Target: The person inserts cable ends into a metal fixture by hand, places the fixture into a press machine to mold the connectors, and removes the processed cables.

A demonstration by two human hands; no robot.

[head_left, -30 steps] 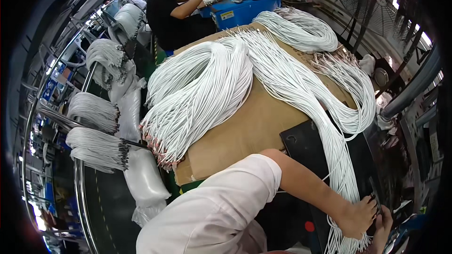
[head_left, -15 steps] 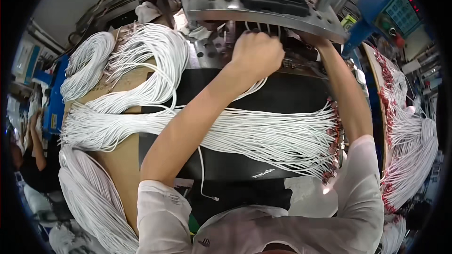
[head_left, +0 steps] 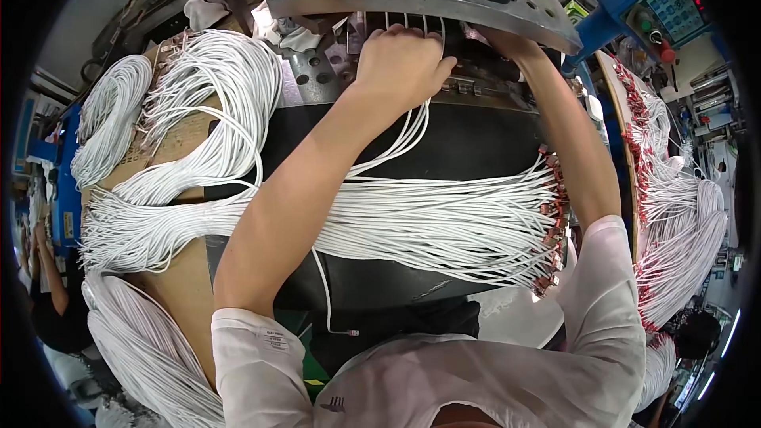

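In front of the metal press (head_left: pixel 428 1), my left hand (head_left: pixel 403 67) is closed on a few white cables (head_left: pixel 414 128). Their upper ends run up between the fingers under the press's thick plate, while the rest curves down below the hand. My right hand (head_left: pixel 507 44) reaches beneath the plate's right side, where its fingers are hidden. A large bundle of white cables (head_left: pixel 428 218) lies across the black mat (head_left: pixel 491 139), its reddish connector ends fanned out at the right. One single cable (head_left: pixel 323 289) hangs toward me with a small plug.
More coiled white cables (head_left: pixel 238 79) lie on brown cardboard at the left, with another thick bundle (head_left: pixel 151 349) nearer me. At the right, a board (head_left: pixel 618 111) holds cables with red ends. A blue control box (head_left: pixel 634 12) stands behind it. Another person's arm (head_left: pixel 51 269) shows far left.
The view has shifted, so the bench sits farther left. My left hand's thumb now sticks out more, and more of the held cables shows below it. My right hand stays under the plate.
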